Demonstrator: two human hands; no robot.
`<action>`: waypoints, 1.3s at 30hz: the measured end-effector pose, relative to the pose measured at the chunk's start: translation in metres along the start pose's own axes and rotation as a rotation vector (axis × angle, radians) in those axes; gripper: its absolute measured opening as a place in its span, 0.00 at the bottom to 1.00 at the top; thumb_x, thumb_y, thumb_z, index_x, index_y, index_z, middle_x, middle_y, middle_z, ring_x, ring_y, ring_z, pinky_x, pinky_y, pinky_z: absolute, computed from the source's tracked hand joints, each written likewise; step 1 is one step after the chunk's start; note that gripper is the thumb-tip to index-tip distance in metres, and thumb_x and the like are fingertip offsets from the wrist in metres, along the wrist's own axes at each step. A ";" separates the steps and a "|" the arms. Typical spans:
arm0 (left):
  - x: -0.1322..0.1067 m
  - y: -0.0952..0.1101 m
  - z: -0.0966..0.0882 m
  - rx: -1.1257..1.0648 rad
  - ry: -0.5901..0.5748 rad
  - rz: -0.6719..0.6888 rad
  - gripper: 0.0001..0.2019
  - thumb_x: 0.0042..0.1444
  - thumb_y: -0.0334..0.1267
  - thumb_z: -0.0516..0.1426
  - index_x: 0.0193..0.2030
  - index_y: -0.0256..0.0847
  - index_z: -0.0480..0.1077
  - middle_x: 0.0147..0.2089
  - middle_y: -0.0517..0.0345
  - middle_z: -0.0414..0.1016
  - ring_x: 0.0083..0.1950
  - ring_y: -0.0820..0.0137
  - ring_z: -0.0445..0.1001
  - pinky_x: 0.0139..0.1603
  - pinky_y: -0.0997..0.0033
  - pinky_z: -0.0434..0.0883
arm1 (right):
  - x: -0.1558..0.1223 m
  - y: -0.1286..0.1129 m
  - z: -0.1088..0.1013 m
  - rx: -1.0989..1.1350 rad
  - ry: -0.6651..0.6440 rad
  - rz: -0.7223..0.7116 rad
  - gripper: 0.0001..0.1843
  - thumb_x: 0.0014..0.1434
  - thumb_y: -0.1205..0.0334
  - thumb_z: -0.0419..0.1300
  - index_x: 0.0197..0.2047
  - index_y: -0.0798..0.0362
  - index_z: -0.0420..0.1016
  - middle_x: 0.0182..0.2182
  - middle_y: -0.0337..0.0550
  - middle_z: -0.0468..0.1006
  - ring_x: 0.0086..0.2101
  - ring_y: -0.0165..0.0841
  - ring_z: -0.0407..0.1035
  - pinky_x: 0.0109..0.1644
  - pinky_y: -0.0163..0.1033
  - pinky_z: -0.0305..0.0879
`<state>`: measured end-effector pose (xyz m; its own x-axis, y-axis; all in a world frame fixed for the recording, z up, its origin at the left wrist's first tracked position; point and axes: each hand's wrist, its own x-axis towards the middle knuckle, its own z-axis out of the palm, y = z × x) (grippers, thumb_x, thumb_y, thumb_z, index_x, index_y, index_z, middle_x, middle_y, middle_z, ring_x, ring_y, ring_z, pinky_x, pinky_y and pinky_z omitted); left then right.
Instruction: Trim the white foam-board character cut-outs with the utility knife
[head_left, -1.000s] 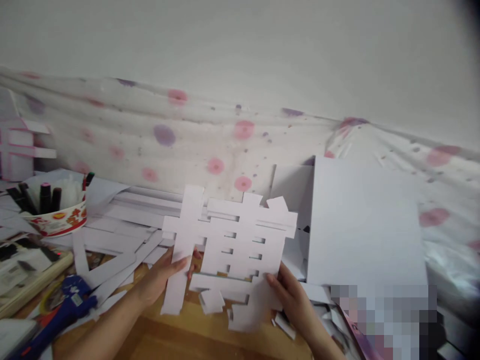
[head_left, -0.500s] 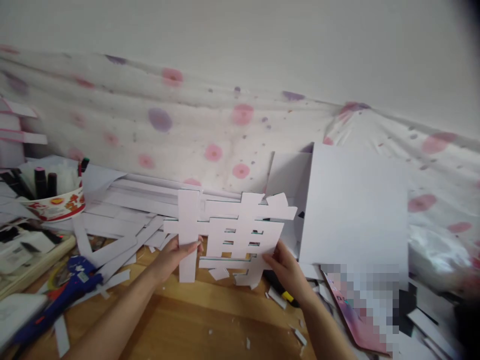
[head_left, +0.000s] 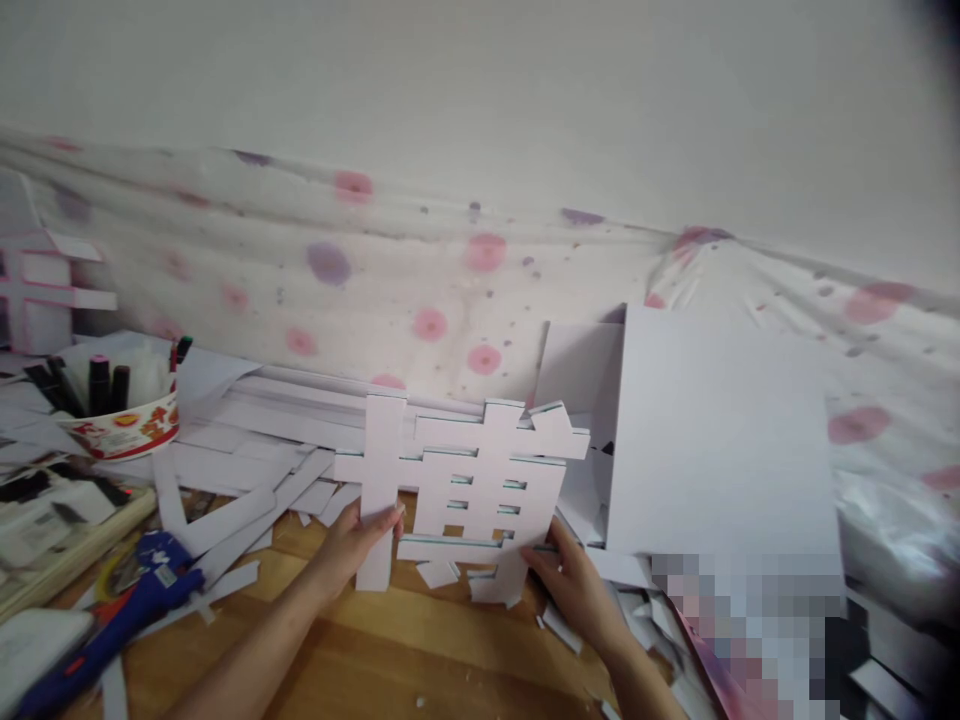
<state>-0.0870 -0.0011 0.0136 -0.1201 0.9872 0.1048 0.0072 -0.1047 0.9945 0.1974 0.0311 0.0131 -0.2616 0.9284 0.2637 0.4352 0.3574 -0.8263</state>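
A thick white cut-out shaped like a Chinese character (head_left: 465, 485) stands upright on the wooden table (head_left: 375, 650). My left hand (head_left: 360, 545) grips its left vertical bar, fingers wrapped around the front. At the lower right corner of the cut-out my right hand (head_left: 570, 585) holds the edge, fingers pressed against it. Green-tinted edges show in the slots of the cut-out.
A large white board (head_left: 720, 440) leans at the right. White paper strips (head_left: 255, 440) lie piled behind. A bowl of markers (head_left: 120, 410) stands at the left, a blue glue gun (head_left: 127, 610) at the front left. Spotted cloth (head_left: 420, 270) covers the back.
The cut-out has gone from tilted and held up toward me to standing upright on the table, farther away. Both hands kept their hold and moved with it.
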 end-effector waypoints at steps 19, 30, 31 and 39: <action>0.006 -0.013 -0.006 -0.019 0.102 0.000 0.19 0.44 0.54 0.58 0.20 0.38 0.66 0.21 0.60 0.66 0.22 0.73 0.63 0.22 0.74 0.60 | -0.002 0.017 0.025 -0.105 0.131 -0.118 0.15 0.59 0.58 0.51 0.48 0.52 0.65 0.41 0.47 0.76 0.42 0.38 0.70 0.44 0.39 0.66; 0.002 0.017 -0.001 -0.018 0.170 0.018 0.17 0.47 0.51 0.58 0.20 0.40 0.65 0.21 0.61 0.66 0.29 0.69 0.66 0.36 0.71 0.62 | -0.008 -0.006 0.013 0.026 0.021 -0.071 0.15 0.59 0.59 0.51 0.49 0.53 0.64 0.42 0.47 0.75 0.41 0.37 0.70 0.42 0.37 0.66; 0.000 0.023 0.000 0.001 0.153 -0.011 0.18 0.47 0.52 0.57 0.19 0.40 0.65 0.21 0.60 0.66 0.29 0.69 0.66 0.36 0.71 0.61 | -0.008 -0.009 0.010 0.040 0.019 -0.056 0.15 0.59 0.58 0.51 0.48 0.53 0.64 0.41 0.47 0.75 0.40 0.37 0.69 0.42 0.37 0.66; -0.005 0.048 -0.008 -0.130 0.040 -0.179 0.15 0.49 0.51 0.57 0.34 0.40 0.71 0.32 0.57 0.73 0.32 0.68 0.69 0.33 0.71 0.65 | -0.007 -0.014 0.003 0.248 -0.072 0.032 0.17 0.56 0.55 0.56 0.47 0.54 0.68 0.42 0.47 0.75 0.43 0.40 0.68 0.45 0.41 0.65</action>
<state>-0.0942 -0.0124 0.0612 -0.1477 0.9861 -0.0764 -0.1453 0.0547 0.9879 0.1908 0.0195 0.0213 -0.3153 0.9263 0.2064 0.2223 0.2836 -0.9328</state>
